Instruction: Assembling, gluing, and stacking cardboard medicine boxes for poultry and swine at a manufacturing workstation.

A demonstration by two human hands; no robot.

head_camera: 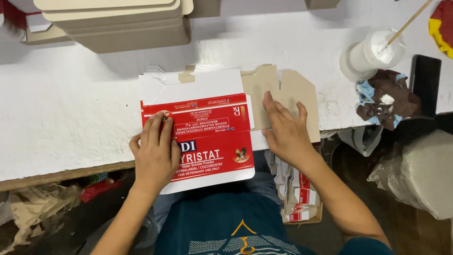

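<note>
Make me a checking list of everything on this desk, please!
Surface: white, scuffed worktable, bare wooden front edge.
Job's things: flat red-and-white printed carton blank overhanging the table edge; plain brown cardboard flap beside it.
Clutter: stack of tan cardboard sheets; white plastic glue cup with thin wooden stick; brown stained rag.
Grippers: left hand flat on the carton blank; right hand pressing the brown flap.
Cables: nothing seen.
Surroundings: box of folded cartons below; crumpled paper on the floor.

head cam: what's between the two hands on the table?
In the head view, the left hand and right hand both press flat; between them lies the red and white flattened carton, its plain cardboard flap under the right hand.
</note>
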